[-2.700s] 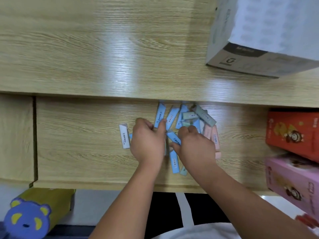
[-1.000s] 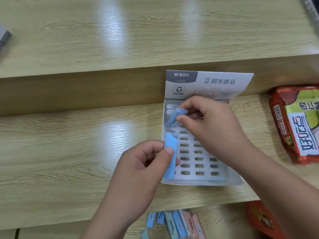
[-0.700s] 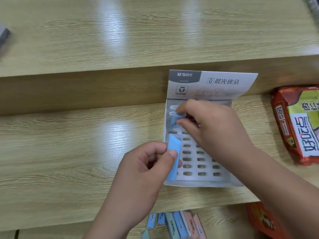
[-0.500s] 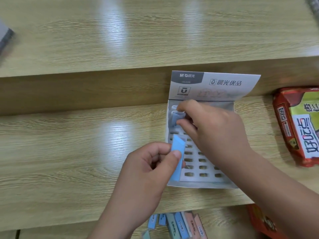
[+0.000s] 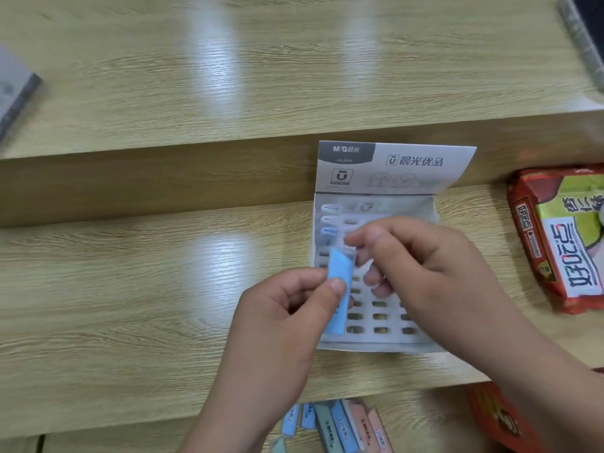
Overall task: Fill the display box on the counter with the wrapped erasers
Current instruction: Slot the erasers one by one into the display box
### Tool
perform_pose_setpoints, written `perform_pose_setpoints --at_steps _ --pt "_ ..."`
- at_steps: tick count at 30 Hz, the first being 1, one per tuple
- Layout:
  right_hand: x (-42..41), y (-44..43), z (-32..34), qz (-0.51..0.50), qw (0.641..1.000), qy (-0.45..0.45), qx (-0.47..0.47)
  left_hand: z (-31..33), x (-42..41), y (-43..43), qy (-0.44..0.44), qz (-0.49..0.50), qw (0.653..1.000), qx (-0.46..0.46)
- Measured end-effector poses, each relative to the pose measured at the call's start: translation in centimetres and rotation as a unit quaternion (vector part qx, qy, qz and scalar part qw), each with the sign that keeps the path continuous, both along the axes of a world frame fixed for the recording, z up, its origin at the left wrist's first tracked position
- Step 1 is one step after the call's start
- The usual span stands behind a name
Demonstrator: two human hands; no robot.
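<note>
The white display box (image 5: 376, 346) lies on the middle wooden shelf, its printed flap (image 5: 397, 161) standing against the step behind. Three wrapped erasers (image 5: 329, 220) sit in the top slots of its left column; the other slots I can see hold nothing. My left hand (image 5: 281, 325) pinches a blue wrapped eraser (image 5: 340, 279) upright over the box's left edge. My right hand (image 5: 421, 273) hovers over the slot grid with curled fingers, and its index finger and thumb close on the top end of that eraser. More loose erasers (image 5: 336, 426) lie on the lower shelf.
A red and green snack pack (image 5: 562, 237) lies right of the box. A red carton (image 5: 490, 416) sits at the lower right. A grey box corner (image 5: 14, 93) shows on the upper shelf at far left, and a dark edge (image 5: 585, 37) at top right.
My right hand has let go of the eraser it pushed into the third left slot and come down to the eraser in my left hand, which has lifted slightly.
</note>
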State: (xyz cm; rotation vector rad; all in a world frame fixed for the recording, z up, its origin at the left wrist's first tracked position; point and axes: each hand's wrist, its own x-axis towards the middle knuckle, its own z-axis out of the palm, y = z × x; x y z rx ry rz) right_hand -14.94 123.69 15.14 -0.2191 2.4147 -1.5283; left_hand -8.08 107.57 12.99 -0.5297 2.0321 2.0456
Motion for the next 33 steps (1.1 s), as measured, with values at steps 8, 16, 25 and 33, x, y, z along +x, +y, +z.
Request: perform_pose_setpoints --at_steps 8,16,25,33 --pt "-1.6 1.5 0.0 -0.014 0.989 -0.099 -0.11 0.4 0.2 1.0 0.021 0.057 0.996 -0.072" --pt "-2.6 0.0 -2.1 -0.035 0.999 0.031 0.027 -1.3 0.6 0.4 -0.061 0.108 0.99 -0.059" --pt "-2.4 -0.9 -2.8 0.024 0.975 0.183 0.122 -2.4 0.5 -0.2 -0.069 0.086 0.994 -0.013" --pt "-1.5 -1.1 -4.0 0.07 0.931 0.27 0.236 -3.0 0.6 -0.6 -0.06 0.061 0.996 0.002"
